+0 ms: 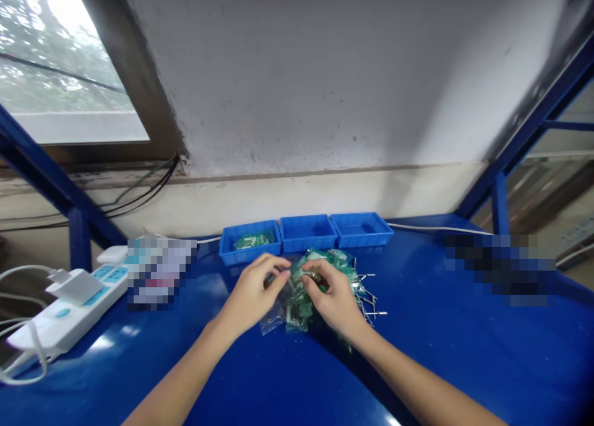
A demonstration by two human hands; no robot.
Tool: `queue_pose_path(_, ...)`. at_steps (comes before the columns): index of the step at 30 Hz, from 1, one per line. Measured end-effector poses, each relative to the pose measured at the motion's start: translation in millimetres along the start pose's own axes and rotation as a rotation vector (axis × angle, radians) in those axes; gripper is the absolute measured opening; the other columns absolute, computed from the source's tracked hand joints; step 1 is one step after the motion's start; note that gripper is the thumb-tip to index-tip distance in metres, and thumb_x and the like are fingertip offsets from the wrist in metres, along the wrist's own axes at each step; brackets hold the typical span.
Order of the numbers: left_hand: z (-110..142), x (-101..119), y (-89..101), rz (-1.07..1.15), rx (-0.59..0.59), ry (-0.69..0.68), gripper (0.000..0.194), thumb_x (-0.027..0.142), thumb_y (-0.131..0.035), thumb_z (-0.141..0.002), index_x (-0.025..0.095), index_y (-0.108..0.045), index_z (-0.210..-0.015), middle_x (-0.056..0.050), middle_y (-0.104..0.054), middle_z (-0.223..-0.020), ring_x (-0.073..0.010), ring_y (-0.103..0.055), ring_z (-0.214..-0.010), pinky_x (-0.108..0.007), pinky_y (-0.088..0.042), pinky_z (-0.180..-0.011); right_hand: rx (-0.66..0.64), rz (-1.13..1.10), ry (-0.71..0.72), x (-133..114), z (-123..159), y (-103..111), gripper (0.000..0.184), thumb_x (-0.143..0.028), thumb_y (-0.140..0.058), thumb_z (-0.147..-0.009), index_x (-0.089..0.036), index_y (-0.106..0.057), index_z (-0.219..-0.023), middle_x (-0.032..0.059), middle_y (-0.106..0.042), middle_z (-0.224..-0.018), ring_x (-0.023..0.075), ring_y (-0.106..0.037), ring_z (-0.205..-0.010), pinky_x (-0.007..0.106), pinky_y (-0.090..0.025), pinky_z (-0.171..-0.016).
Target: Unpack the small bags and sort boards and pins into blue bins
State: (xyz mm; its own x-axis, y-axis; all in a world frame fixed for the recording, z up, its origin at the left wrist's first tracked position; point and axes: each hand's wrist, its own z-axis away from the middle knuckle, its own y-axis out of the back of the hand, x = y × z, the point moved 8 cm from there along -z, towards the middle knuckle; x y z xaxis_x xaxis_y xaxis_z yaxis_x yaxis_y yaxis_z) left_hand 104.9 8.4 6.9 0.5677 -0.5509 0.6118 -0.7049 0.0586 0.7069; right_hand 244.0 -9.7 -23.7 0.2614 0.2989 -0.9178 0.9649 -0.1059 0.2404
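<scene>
My left hand [260, 285] is closed in a pinch, thumb and forefinger on a crumpled clear plastic bag [273, 318] that hangs below the fingers. Facing it, my right hand [335, 295] has its fingers curled and the thumb near the forefinger; whatever lies between them is too small to make out. Under and behind both hands spreads a pile of small green-and-clear packets [299, 308]. Thin metal pins or screws [370, 302] stick out at the pile's right side. Part of the pile is hidden by the right hand.
Along the wall stand three blue bins: the left bin [225, 252] holds green packets, beside a middle bin [309, 243] and a right bin [364, 238]. A white power strip [69, 327] with plugs lies left. Blurred-out objects lie at both sides of the blue table [260, 382].
</scene>
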Motion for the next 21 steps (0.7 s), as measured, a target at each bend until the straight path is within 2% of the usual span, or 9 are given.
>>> queue_pose_path(2,-25.2,-1.9,0.7,-0.247,0.060,-0.061,0.021,0.026,-0.050,-0.088,0.020,-0.055,-0.108,-0.009,-0.059,-0.110,-0.0240,-0.055,-0.106,-0.040,-0.045,-0.090,-0.001,0.065,0.045,-1.9,-0.6,2.3,0.019,-0.021,-0.051,-0.077,-0.019,-0.057,-0.096,-0.0020,-0.057,-0.067,0.0105,-0.045,-0.053,0.022,-0.036,-0.052)
queue_pose_path(3,-37.0,-2.1,-5.2,-0.369,0.040,-0.095,0.027,0.024,-0.053,-0.086,0.019,-0.053,-0.112,-0.011,-0.057,-0.118,-0.0282,-0.049,-0.117,-0.046,-0.039,-0.096,-0.015,0.087,0.049,-1.9,-0.6,2.6,0.020,-0.018,-0.050,-0.076,-0.018,-0.058,-0.094,-0.0025,-0.056,-0.065,0.0101,-0.045,-0.051,0.022,-0.035,-0.050)
queue_pose_path(4,-46.9,-2.8,-13.5,-0.466,-0.003,-0.115,0.030,0.020,-0.053,-0.084,0.018,-0.051,-0.114,-0.013,-0.056,-0.121,-0.0306,-0.044,-0.122,-0.051,-0.034,-0.099,-0.030,0.103,0.052,-2.3,-0.4,2.9,0.020,-0.015,-0.048,-0.073,-0.018,-0.060,-0.089,-0.0032,-0.054,-0.062,0.0095,-0.043,-0.048,0.021,-0.034,-0.047)
queue_pose_path(6,-57.7,-1.5,-30.1,-0.552,-0.092,-0.145,0.027,0.010,-0.050,-0.083,0.016,-0.052,-0.109,-0.013,-0.062,-0.111,-0.0290,-0.050,-0.116,-0.054,-0.028,-0.103,-0.055,0.118,0.091,-7.7,0.5,4.3,0.020,-0.011,-0.044,-0.068,-0.017,-0.060,-0.078,-0.0047,-0.050,-0.054,0.0082,-0.038,-0.043,0.020,-0.030,-0.044)
queue_pose_path(9,-50.3,10.2,-45.8,-0.505,-0.177,-0.211,0.026,0.005,-0.046,-0.079,0.019,-0.052,-0.101,-0.005,-0.066,-0.093,-0.0215,-0.060,-0.096,-0.049,-0.027,-0.106,-0.019,0.123,0.277,-29.7,4.4,13.0,0.021,-0.010,-0.042,-0.065,-0.017,-0.060,-0.070,-0.0037,-0.051,-0.054,0.0088,-0.043,-0.045,0.021,-0.034,-0.048)
queue_pose_path(12,-28.8,19.1,-50.2,-0.381,-0.235,-0.232,0.033,0.002,-0.045,-0.077,0.020,-0.050,-0.104,-0.004,-0.064,-0.101,-0.0202,-0.059,-0.099,-0.048,-0.027,-0.108,0.043,0.152,0.414,-45.7,8.6,23.1,0.022,-0.010,-0.041,-0.067,-0.017,-0.061,-0.071,-0.0018,-0.054,-0.057,0.0106,-0.049,-0.052,0.022,-0.038,-0.055)
queue_pose_path(14,-15.6,21.8,-49.9,-0.311,-0.264,-0.228,0.034,0.002,-0.042,-0.079,0.019,-0.052,-0.107,-0.007,-0.064,-0.105,-0.0205,-0.058,-0.103,-0.046,-0.029,-0.108,0.049,0.188,0.374,-41.4,6.2,26.0,0.024,-0.010,-0.041,-0.067,-0.016,-0.063,-0.077,-0.0020,-0.054,-0.058,0.0105,-0.049,-0.052,0.022,-0.038,-0.055)
queue_pose_path(17,-7.6,24.3,-44.9,-0.250,-0.303,-0.232,0.032,0.007,-0.040,-0.083,0.016,-0.054,-0.111,-0.010,-0.063,-0.110,-0.0212,-0.056,-0.108,-0.043,-0.033,-0.107,-0.006,0.254,0.195,-17.5,-2.7,23.3,0.032,-0.010,-0.042,-0.067,-0.016,-0.064,-0.090,-0.0043,-0.050,-0.056,0.0098,-0.046,-0.048,0.021,-0.036,-0.051)
queue_pose_path(21,-34.5,21.6,-29.0,-0.211,-0.382,-0.256,0.027,0.017,-0.043,-0.089,0.022,-0.061,-0.109,-0.003,-0.064,-0.111,-0.0146,-0.060,-0.103,-0.027,-0.046,-0.093,-0.045,0.316,0.061,5.8,-11.1,20.3,0.041,-0.011,-0.042,-0.069,-0.017,-0.065,-0.102,-0.0061,-0.045,-0.053,0.0095,-0.042,-0.046,0.021,-0.032,-0.049)
